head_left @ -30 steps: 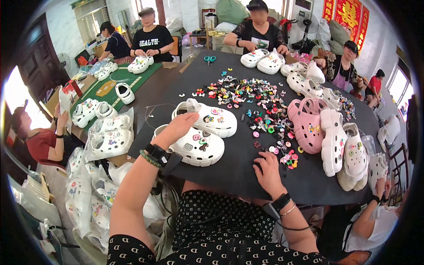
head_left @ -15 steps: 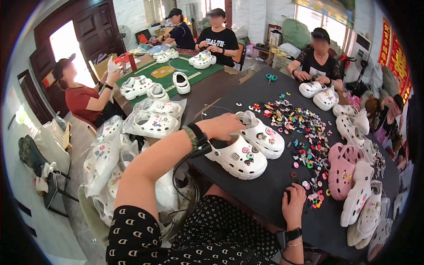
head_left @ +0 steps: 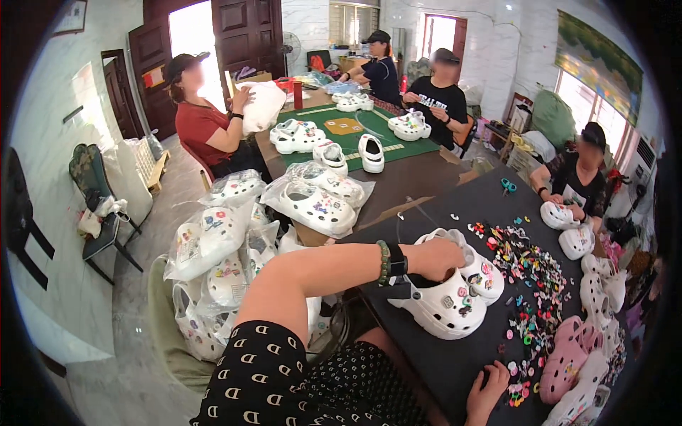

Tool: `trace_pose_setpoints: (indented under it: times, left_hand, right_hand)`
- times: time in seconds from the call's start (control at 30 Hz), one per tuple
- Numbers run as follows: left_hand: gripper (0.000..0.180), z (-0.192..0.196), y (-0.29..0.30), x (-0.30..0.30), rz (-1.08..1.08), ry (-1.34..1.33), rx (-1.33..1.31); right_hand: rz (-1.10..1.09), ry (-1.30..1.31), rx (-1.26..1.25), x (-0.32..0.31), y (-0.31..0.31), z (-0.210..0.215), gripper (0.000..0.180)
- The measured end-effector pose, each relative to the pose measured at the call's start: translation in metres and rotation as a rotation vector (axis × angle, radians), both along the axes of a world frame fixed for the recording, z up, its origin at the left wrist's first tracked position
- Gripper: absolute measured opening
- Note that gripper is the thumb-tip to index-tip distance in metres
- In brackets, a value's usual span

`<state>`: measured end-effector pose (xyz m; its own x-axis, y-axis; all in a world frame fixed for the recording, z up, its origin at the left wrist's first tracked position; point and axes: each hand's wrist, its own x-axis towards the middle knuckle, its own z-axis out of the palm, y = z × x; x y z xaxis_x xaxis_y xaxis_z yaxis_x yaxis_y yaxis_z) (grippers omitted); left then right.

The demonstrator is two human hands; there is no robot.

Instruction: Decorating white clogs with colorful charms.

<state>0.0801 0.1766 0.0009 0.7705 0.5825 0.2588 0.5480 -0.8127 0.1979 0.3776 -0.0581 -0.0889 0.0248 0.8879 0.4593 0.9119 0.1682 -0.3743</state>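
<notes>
While the left hand (head_left: 435,257) is at the openings of two white clogs (head_left: 449,312) on the black tabletop (head_left: 442,363), its grip hidden and impossible to tell, right hand (head_left: 489,389) loosely spread, scattered charms (head_left: 529,268) towards a pink clog (head_left: 561,362), bagged clogs (head_left: 226,280) partly behind the left forearm (head_left: 334,268)

Smooth plastic clog (head_left: 435,317); tabletop (head_left: 455,363) (matt)

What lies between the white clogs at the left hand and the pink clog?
Loose multicoloured charms on the black tabletop, as the head view shows.

Dk chair (head_left: 89,169) nr wall (head_left: 71,312); fan (head_left: 290,44) (by door (head_left: 249,39)).
</notes>
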Motion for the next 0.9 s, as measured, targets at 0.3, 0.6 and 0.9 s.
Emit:
trace_pose_setpoints:
  times: [0.3,0.6,0.9]
  left_hand:
    - [0.025,0.038,0.102,-0.127,0.500,-0.185,0.294]
    - [0.013,0.069,0.206,-0.241,1.018,-0.089,0.594]
    - [0.027,-0.047,0.050,-0.137,0.607,-0.374,0.128]
  right_hand:
    - [0.005,0.036,-0.068,-0.015,0.002,0.013,0.021]
    - [-0.030,0.071,-0.005,-0.003,0.003,0.012,0.023]
    - [-0.047,0.015,0.034,0.007,0.006,-0.002,0.022]
